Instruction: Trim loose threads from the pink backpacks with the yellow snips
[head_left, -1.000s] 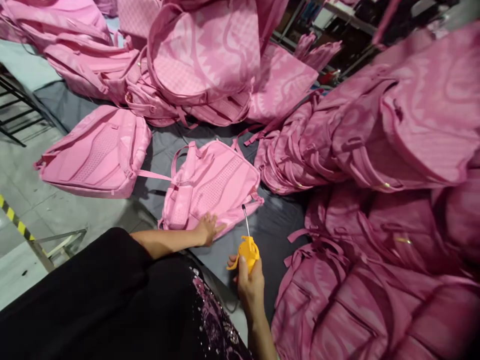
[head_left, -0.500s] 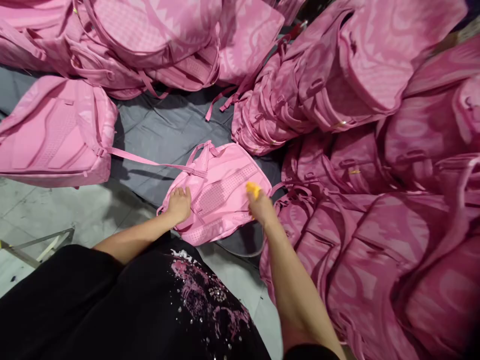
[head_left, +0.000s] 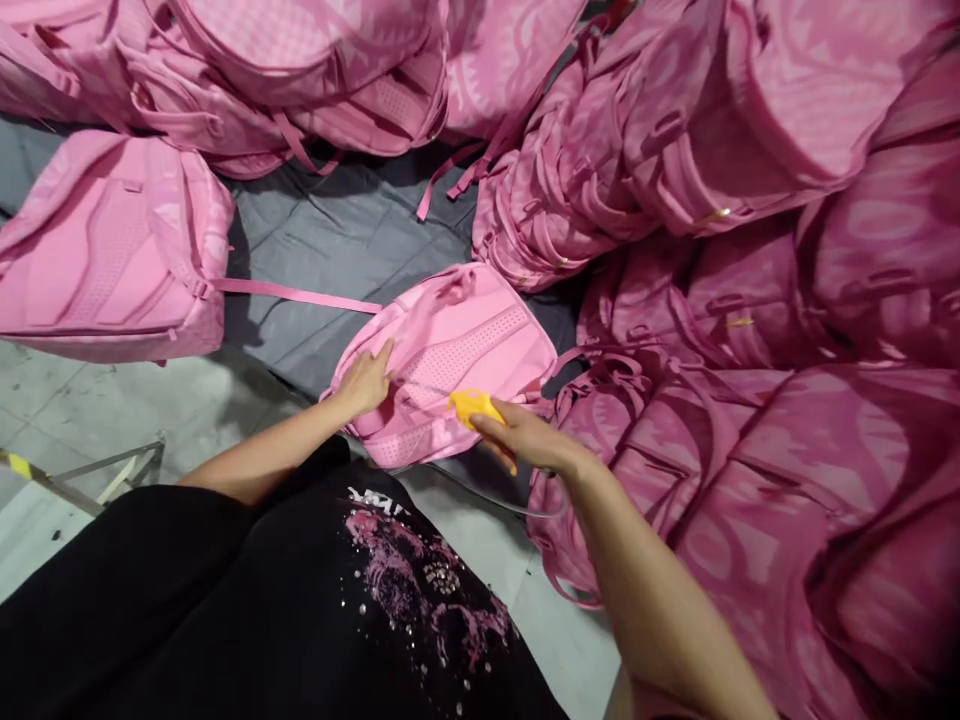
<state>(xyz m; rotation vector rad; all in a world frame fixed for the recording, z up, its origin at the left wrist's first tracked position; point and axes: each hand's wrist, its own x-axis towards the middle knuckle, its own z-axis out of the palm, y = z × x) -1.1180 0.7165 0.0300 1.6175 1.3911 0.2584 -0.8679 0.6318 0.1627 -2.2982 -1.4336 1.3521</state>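
Note:
A pink backpack (head_left: 480,345) lies on the grey cloth in front of me, its padded back panel and straps facing up. My left hand (head_left: 365,382) grips its left side, with the index finger stretched over the strap. In my right hand (head_left: 521,432) is a yellow air blow gun (head_left: 474,407), the fingers wrapped round its handle. Its thin nozzle reaches left across the panel toward my left hand. The backpack's top loop and upper strap look blurred. A grey hose (head_left: 480,490) curves below the bag.
Another pink backpack (head_left: 112,245) sits at the left on the grey cloth (head_left: 300,235), its strap stretching toward the middle. Several pink backpacks (head_left: 300,60) are piled at the back, with more stacked backpacks (head_left: 780,460) along the right. A metal frame (head_left: 112,470) stands on the tiled floor.
My right hand has moved left and down over the backpack, bringing the blow gun's nozzle toward my left hand. My left index finger is now stretched out, and the backpack's upper strap has shifted.

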